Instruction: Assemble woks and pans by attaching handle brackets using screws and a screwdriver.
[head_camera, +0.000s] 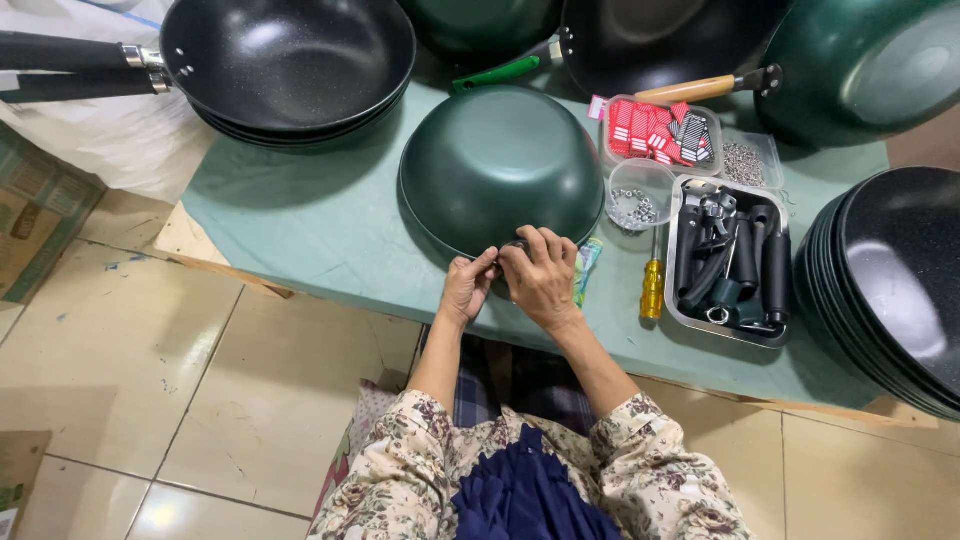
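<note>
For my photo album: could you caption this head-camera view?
Both hands, left hand and right hand, work at the near rim of an upturned green wok.

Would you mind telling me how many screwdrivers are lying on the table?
1: a yellow-handled screwdriver lies on the green table, between the upturned wok and the metal tray. More may be hidden in the tray among the black handles.
</note>
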